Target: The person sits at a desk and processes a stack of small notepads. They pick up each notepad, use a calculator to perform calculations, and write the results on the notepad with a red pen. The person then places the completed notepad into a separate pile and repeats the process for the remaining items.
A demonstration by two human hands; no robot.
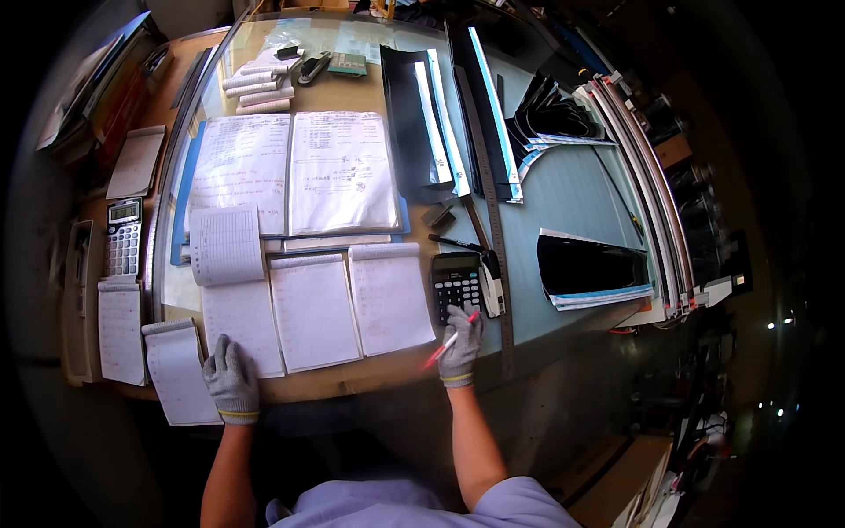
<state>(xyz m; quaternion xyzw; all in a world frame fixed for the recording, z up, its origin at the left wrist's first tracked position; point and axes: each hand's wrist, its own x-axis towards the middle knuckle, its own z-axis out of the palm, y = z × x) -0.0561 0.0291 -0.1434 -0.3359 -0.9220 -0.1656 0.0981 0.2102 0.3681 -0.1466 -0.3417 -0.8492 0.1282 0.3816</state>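
Note:
My left hand (231,385), in a grey knit glove, lies with outstretched fingers on the lower edge of a handwritten notepad (239,315), beside another tilted notepad (180,374) overhanging the table edge. The notepad's top sheets (227,246) are flipped up over a large open ledger (343,176). My right hand (460,350), gloved alike, is closed round a red-and-white pen (435,355). Its fingertips are at the lower keys of a black calculator (454,283); whether they press a key I cannot tell. Two more written pads, a middle one (315,312) and a right one (392,295), lie between my hands.
A stapler (491,286) and a black pen (454,242) lie by the calculator. A long ruler (489,189) runs along the table, with black sheets (591,271) to its right. At left are a silver calculator (123,239) and another pad (121,330). Paper bundles (260,88) sit at the back.

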